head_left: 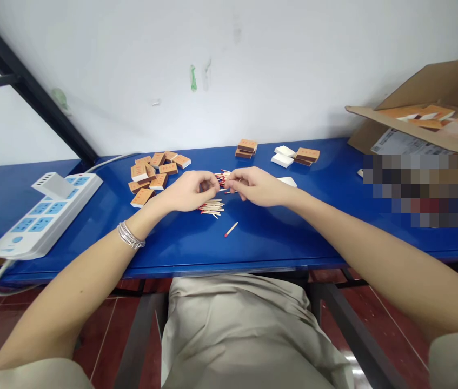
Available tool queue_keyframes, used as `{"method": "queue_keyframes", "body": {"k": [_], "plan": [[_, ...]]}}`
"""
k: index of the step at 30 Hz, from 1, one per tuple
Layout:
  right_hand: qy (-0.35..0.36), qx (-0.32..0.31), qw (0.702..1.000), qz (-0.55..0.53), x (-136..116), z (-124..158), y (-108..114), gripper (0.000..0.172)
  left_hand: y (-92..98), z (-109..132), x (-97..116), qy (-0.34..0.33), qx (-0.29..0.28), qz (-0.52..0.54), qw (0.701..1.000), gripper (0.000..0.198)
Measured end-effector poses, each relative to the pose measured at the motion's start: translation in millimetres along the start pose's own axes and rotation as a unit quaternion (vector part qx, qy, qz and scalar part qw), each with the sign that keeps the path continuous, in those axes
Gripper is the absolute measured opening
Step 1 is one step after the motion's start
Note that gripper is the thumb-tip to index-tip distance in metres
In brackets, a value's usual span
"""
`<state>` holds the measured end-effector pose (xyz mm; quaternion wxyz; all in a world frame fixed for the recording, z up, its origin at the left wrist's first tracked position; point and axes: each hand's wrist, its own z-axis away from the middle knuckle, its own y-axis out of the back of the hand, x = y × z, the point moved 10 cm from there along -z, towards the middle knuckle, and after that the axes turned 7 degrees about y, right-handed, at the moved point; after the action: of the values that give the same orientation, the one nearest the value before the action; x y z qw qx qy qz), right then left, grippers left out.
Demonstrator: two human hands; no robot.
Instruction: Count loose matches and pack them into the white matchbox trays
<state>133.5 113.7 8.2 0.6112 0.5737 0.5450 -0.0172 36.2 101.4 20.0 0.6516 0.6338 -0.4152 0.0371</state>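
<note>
My left hand is curled over a pile of matches, its thumb and fingers closed toward each other. Facing it, my right hand has its fingertips bent together at a second heap of red-tipped matches. Whatever either hand pinches is too small or hidden to make out. One loose match lies apart, nearer the table's front edge. Beside my right wrist is a white matchbox tray, partly covered. Left of my left hand, several orange-and-brown matchboxes lie in a loose cluster.
Stacked matchboxes stand by the wall, with white trays and more boxes to their right. A power strip lies at left on the blue table. An open carton holding matchboxes stands at right.
</note>
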Motion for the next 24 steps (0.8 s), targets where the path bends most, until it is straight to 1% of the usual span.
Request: {"method": "queue_keyframes", "body": {"k": [5, 7, 11, 14, 17, 21, 24], "plan": [[0.043, 0.008, 0.999, 0.002, -5, 0, 0, 0.02, -4.0, -1, -2, 0.018, -0.015, 0.031, 0.999, 0.019], [0.053, 0.01, 0.999, 0.01, -6, 0, 0, 0.018, -5.1, -1, -4, 0.031, -0.022, 0.048, 0.998, 0.021], [0.054, 0.024, 0.998, 0.019, -5, -1, 3, 0.016, -1.9, -4, -12, 0.077, -0.021, 0.085, 0.993, 0.033], [0.05, 0.025, 0.998, 0.02, -4, -1, 4, 0.017, 2.6, -5, -15, 0.094, -0.011, 0.078, 0.992, 0.034], [0.044, 0.02, 0.999, 0.026, -4, -1, 3, 0.018, 3.4, -5, -17, 0.1, -0.01, 0.069, 0.993, 0.033], [0.036, 0.017, 0.999, 0.033, -5, -1, 3, 0.019, 2.9, -5, -15, 0.092, -0.012, 0.06, 0.994, 0.033], [0.036, 0.015, 0.998, 0.056, -5, 0, 4, 0.018, 2.3, -4, -14, 0.084, -0.027, 0.033, 0.996, 0.03]]}}
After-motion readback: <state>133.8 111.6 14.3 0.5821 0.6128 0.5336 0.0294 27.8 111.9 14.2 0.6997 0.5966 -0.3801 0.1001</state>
